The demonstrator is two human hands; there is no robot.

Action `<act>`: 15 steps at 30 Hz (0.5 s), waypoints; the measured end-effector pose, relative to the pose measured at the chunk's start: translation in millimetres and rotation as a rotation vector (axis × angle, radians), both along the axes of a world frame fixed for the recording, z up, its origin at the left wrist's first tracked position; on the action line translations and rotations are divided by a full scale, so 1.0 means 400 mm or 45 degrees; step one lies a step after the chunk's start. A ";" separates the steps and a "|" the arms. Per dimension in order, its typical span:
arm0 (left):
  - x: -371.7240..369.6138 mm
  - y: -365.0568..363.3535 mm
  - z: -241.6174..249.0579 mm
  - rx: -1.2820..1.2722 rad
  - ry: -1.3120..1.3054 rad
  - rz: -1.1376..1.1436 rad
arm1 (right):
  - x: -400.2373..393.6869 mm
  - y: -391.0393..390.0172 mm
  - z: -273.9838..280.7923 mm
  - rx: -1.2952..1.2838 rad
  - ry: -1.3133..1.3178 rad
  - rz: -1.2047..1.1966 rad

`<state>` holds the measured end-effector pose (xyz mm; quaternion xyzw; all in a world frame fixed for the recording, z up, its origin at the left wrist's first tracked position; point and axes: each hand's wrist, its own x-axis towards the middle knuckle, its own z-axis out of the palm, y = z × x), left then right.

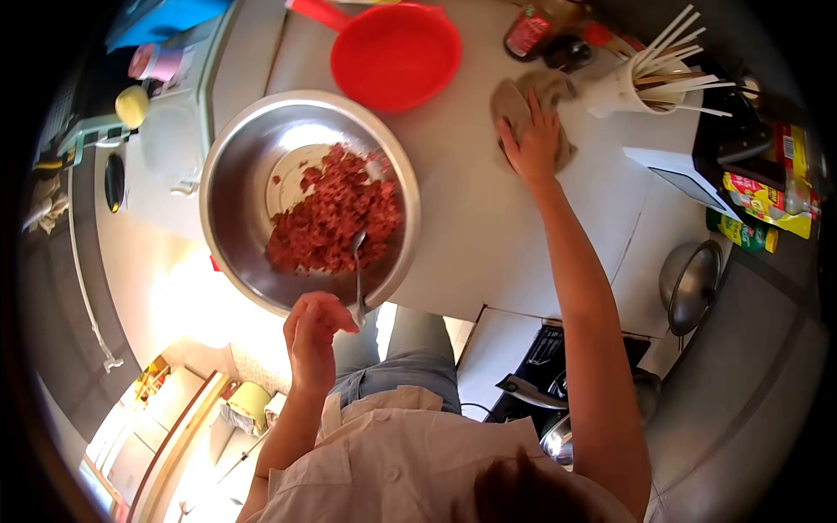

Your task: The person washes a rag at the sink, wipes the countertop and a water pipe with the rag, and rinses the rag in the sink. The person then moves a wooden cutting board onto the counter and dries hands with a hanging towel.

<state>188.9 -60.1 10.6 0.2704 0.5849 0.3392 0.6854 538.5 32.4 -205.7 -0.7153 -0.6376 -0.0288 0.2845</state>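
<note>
My right hand [534, 146] lies on a crumpled grey-brown cloth [508, 103] on the worktop, fingers stretched out and thumb apart. At the near rim of a large steel bowl [228, 187], my left hand [314, 336] is held with its fingers curled in, and I see nothing in them. Red minced meat [336, 209] is heaped in the bowl, mostly toward its right side. A metal spoon [358, 270] rests in the meat, its handle leaning on the near rim close to my left fingertips.
Beyond the bowl lies a red plastic pan-shaped container [397, 57]. A dark bottle [530, 33] stands at the back, and a white holder [615, 94] with chopsticks is right of the cloth. A stove [527, 375] and a steel bowl [689, 279] are at the right.
</note>
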 end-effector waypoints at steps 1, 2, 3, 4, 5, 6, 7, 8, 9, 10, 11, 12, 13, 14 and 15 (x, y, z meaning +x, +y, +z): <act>-0.018 -0.004 0.002 0.034 0.025 0.055 | -0.046 0.031 -0.007 -0.030 0.031 -0.023; -0.038 -0.008 -0.004 0.073 0.045 0.107 | -0.093 0.058 -0.009 -0.057 0.057 -0.049; -0.057 -0.011 -0.007 0.116 0.061 0.159 | -0.136 0.075 -0.003 -0.080 0.078 -0.075; -0.074 -0.011 -0.004 0.124 0.053 0.213 | -0.181 0.075 0.000 -0.107 0.091 -0.037; -0.092 -0.012 -0.004 0.114 0.038 0.239 | -0.228 0.064 -0.001 -0.133 0.102 0.000; -0.110 -0.014 -0.004 0.103 0.024 0.264 | -0.265 0.049 0.003 -0.160 0.114 0.036; -0.128 -0.014 0.000 0.094 0.009 0.287 | -0.292 0.032 0.011 -0.219 0.143 0.090; -0.133 -0.015 0.009 0.097 0.018 0.311 | -0.319 0.012 0.023 -0.279 0.173 0.142; -0.147 -0.017 0.011 0.099 -0.024 0.297 | -0.345 -0.009 0.029 -0.341 0.203 0.192; -0.160 -0.018 0.011 0.115 -0.007 0.280 | -0.361 -0.025 0.017 -0.268 0.269 0.187; -0.179 -0.022 0.011 0.132 0.006 0.262 | -0.371 -0.046 0.021 -0.367 0.229 0.196; -0.206 -0.030 0.003 0.155 0.027 0.266 | -0.390 -0.063 0.042 -0.342 0.346 0.155; -0.236 -0.036 -0.012 0.157 0.114 0.318 | -0.408 -0.079 0.065 -0.310 0.459 0.112; -0.268 -0.041 -0.032 0.159 0.198 0.371 | -0.419 -0.107 0.065 -0.291 0.418 0.097; -0.302 -0.046 -0.048 0.154 0.283 0.427 | -0.431 -0.150 0.043 -0.277 0.377 0.084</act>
